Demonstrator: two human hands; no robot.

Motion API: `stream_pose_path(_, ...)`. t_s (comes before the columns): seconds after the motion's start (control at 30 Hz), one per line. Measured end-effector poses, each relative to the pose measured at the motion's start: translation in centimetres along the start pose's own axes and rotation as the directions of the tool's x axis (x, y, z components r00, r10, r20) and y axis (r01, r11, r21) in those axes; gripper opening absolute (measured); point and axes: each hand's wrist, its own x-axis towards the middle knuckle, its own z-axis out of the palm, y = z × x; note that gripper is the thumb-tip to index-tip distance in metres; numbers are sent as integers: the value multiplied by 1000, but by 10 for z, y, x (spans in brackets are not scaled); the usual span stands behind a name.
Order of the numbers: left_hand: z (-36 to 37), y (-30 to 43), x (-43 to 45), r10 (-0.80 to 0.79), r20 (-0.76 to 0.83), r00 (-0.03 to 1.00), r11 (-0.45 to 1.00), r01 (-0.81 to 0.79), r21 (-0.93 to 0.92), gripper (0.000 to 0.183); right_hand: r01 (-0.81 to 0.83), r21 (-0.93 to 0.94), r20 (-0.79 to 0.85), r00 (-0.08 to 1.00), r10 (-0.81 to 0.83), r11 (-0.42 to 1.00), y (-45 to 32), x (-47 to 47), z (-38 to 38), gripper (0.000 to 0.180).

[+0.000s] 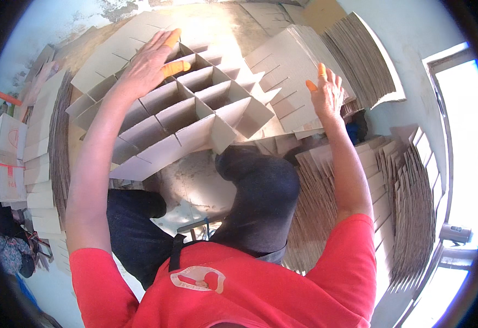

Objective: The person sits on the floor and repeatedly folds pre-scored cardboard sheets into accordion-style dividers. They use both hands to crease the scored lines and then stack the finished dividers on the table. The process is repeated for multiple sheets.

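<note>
A grid of interlocked cardboard dividers (189,102) stands before me, its cells facing up. Over its upper left part lies my left hand (148,65), fingers extended, with orange covers on thumb and index finger; whether the palm touches the board edges is hard to tell. To the right, my right hand (329,92) is held over a stack of slotted cardboard sheets (282,78), its fingers spread and orange covers on thumb and index finger. Nothing shows in its grasp. More slotted sheets (103,61) lie beyond the grid at the left.
Stacked cardboard (362,61) rises at the back right. Further stacks stand low right (411,205) and along the left (44,143), beside a white carton (9,158) with red marks. My knees are below the grid. A person's patterned clothing shows far left.
</note>
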Motion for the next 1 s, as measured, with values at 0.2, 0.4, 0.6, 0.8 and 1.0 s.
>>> stream_pose_path(0.2,25,17,12,22,190,982,998,-12,-54,80,-105,-149,273,951,143,983,42,-5,26,68)
stream_pose_path(0.4,-24,9,-3,-216,-1,976,819,181,-544,53,-107,14,157,982,104,994,70,2,41,47)
stream_pose_path(0.6,-81,8,-89,-427,-160,890,716,224,-661,33,-264,240,132,962,238,934,68,5,14,34)
stream_pose_path(0.8,-87,42,-180,-457,-134,879,721,278,-634,36,-38,405,-97,992,84,913,2,15,-88,47)
stream_pose_path(1.0,-64,65,-202,-250,-256,934,903,129,-409,47,389,695,-334,919,-207,605,-86,31,-189,58)
